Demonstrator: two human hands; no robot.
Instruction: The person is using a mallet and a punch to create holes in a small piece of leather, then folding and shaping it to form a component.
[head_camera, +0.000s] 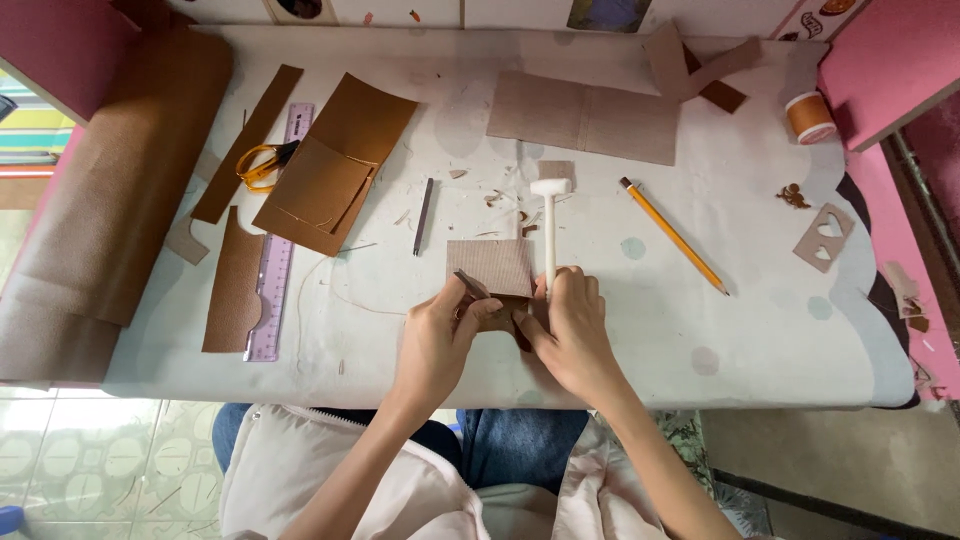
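Observation:
My left hand (437, 335) and my right hand (574, 325) meet at the front middle of the table over a small piece of brown leather (488, 268). My left hand grips a thin dark metal tool (470, 284) whose tip rests on the leather's near edge. My right hand presses down on the darker near part of the piece, fingers curled. A small white mallet (550, 225) lies just behind my right hand, its handle running under my fingers.
A yellow pencil (673, 235), a metal punch (424, 215), a purple ruler (278, 250), orange-handled scissors (262, 163), folded brown leather (330, 175), grey-brown sheets (585, 117), a spool of orange thread (810, 117) and a heart cut-out scrap (825, 237) lie about. A leather roll (110, 190) sits left.

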